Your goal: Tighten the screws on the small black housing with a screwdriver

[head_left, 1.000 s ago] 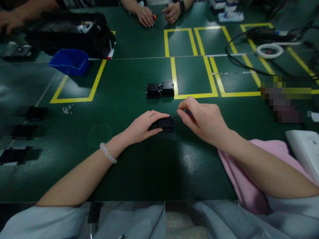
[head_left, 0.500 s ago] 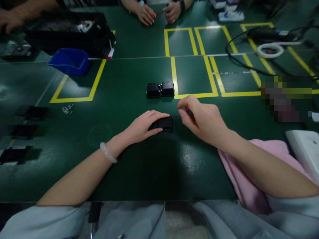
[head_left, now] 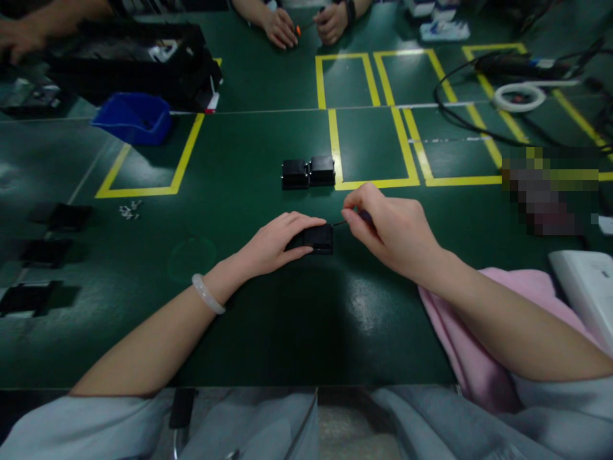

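A small black block-shaped part (head_left: pixel 320 238) lies on the green table, with my left hand (head_left: pixel 282 239) closed round its left side, thumb in front and fingers behind. My right hand (head_left: pixel 390 227) pinches a screwdriver (head_left: pixel 339 223) with a thin dark shaft, held nearly level. Its tip meets the right rear corner of the part; most of the handle is hidden in my palm. Just beyond stand two similar black parts (head_left: pixel 308 173), side by side. Several small silvery screws (head_left: pixel 129 209) lie loose to the left.
A blue bin (head_left: pixel 134 119) stands at the left before a long black housing (head_left: pixel 129 67). More black parts (head_left: pixel 45 253) lie far left. Pink cloth (head_left: pixel 483 345) and a white device (head_left: pixel 587 287) are at right. Cables (head_left: pixel 445 108) lie back right. Another person's hands (head_left: pixel 306 29) work opposite.
My right hand has shifted very slightly, its fingers turned a little on the screwdriver. My left hand and the black part stay in place.
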Demonstrator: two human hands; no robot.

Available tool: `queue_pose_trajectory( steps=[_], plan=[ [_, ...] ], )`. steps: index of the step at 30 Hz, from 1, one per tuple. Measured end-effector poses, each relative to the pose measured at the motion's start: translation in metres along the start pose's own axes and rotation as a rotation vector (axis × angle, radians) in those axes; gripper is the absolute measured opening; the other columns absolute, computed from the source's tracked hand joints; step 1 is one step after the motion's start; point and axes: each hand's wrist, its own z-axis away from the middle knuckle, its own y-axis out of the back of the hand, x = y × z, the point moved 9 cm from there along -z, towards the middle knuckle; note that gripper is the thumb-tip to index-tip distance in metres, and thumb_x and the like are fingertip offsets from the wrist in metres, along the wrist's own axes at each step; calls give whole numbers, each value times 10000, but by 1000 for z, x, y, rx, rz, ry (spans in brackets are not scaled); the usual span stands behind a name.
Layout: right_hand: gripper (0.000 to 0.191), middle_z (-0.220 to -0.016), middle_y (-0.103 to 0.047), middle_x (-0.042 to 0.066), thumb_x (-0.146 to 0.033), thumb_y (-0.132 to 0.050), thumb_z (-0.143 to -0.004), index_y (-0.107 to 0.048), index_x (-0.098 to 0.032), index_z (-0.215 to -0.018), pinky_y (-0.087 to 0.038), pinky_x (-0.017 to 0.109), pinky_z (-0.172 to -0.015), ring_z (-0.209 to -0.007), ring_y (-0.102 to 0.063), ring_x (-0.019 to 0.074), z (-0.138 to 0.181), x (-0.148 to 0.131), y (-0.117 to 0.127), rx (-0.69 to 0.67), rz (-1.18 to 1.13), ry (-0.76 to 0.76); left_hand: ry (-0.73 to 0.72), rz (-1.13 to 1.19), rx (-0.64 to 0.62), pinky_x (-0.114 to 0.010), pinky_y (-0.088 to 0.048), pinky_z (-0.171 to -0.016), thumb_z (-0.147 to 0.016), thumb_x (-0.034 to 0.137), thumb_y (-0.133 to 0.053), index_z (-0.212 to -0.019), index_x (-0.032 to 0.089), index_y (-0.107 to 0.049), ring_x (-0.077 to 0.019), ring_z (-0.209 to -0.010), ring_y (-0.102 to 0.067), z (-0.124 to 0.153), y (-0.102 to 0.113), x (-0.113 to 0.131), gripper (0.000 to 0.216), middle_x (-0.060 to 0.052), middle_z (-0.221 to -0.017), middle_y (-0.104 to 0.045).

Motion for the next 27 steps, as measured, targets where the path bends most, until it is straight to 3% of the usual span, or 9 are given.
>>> queue_pose_trajectory(
  steps=[7, 14, 21, 27],
  plan=[
    [172, -738, -659, -12, -212, -422, -928, -534, -163, -1049, -300, 232, -529, -569, -587, 104, 0, 0, 2, 32, -1, -11, -2, -5, 6, -404, -441, -1005, -974, 317, -533, -1413, 234, -424, -245, -1189, -518, 0, 0, -1, 459, -84, -1305, -547],
    [221, -713, -659, 8, -313, -392, -969, -556, -168, -944, -316, 241, -550, -587, -590, 118, -1, 2, 0, -11, 25, -36, 3, -3, 3, -410, -441, -1007, -967, 298, -539, -1411, 237, -426, -246, -1184, -522, 0, 0, 1, 463, -85, -1303, -550],
    [239, -700, -655, -8, -238, -393, -930, -532, -150, -1103, -325, 237, -541, -552, -577, 114, -1, 2, 2, 18, 1, -51, -4, 3, 9, -408, -440, -1009, -972, 299, -533, -1411, 239, -430, -246, -1190, -519, 0, 1, 1, 455, -84, -1316, -546],
    [229, -723, -682, 19, -293, -378, -963, -560, -157, -990, -341, 247, -552, -594, -619, 135, -1, 5, 1, 10, 2, -58, -4, -6, 3, -399, -431, -1020, -971, 298, -541, -1418, 237, -428, -242, -1200, -514, 0, 0, 0, 465, -81, -1324, -543]
  ],
)
